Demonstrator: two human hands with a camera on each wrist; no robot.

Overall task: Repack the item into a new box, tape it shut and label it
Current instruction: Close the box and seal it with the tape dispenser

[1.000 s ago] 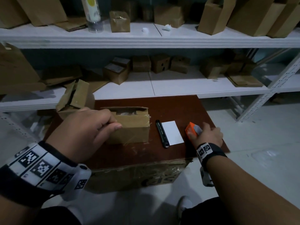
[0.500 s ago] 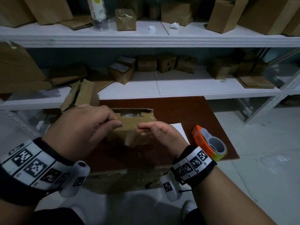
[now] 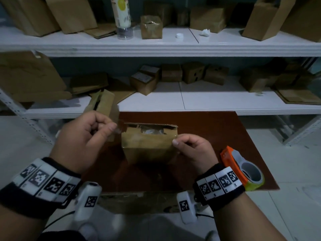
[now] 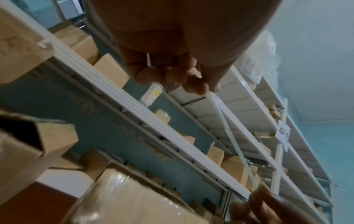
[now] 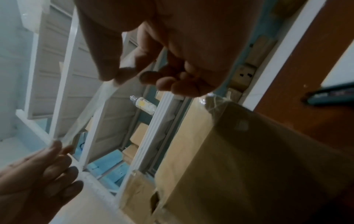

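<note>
A small cardboard box (image 3: 149, 152) stands on the red-brown board (image 3: 208, 136); plastic-wrapped contents show through the gap between its top flaps. A strip of clear tape (image 4: 231, 141) is stretched between my two hands just above the box top. My left hand (image 3: 112, 128) pinches one end at the box's left corner, and my right hand (image 3: 176, 141) pinches the other at the right corner. In the right wrist view the tape (image 5: 90, 109) runs from my right thumb and finger down to the left hand's fingers (image 5: 55, 151). The orange tape dispenser (image 3: 239, 169) lies at the board's right edge.
An open empty box (image 3: 102, 103) leans at the board's back left. A dark knife (image 5: 329, 94) and a white label (image 5: 341, 68) lie right of the box. White shelves (image 3: 173, 47) behind hold several cardboard boxes and a bottle (image 3: 121, 16). The board rests on a large carton (image 3: 135, 202).
My right hand left the tape dispenser, came to the box and took hold of the tape. Both hands then drew apart, stretching the strip over the box top.
</note>
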